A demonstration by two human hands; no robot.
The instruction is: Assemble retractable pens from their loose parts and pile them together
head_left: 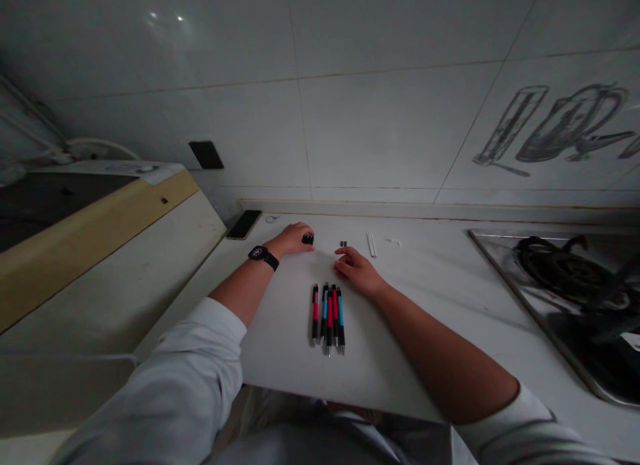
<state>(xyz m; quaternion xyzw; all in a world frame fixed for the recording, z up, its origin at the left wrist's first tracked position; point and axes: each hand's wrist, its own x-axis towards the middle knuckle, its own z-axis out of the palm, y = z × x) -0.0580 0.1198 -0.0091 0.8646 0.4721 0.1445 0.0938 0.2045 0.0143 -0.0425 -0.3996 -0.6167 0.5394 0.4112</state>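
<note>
Several pens [328, 315] with red or blue barrels and black grips lie side by side on the white counter [400, 331]. My left hand [293, 238], with a black watch on its wrist, rests further back, fingers curled around a small black part [308, 238]. My right hand [356, 269] lies just right of the pens' far ends, its fingers curled together; what they hold, if anything, is hidden. Past my right hand sit tiny dark pieces [343, 243], a thin white stick [371, 244] and a small white bit [393, 241].
A dark phone [244, 224] lies at the back left by the tiled wall. A gas stove [575, 285] with black burner grates fills the right side. On the left stands a white appliance [100, 251] with a tan edge, and a black socket [206, 155] is on the wall.
</note>
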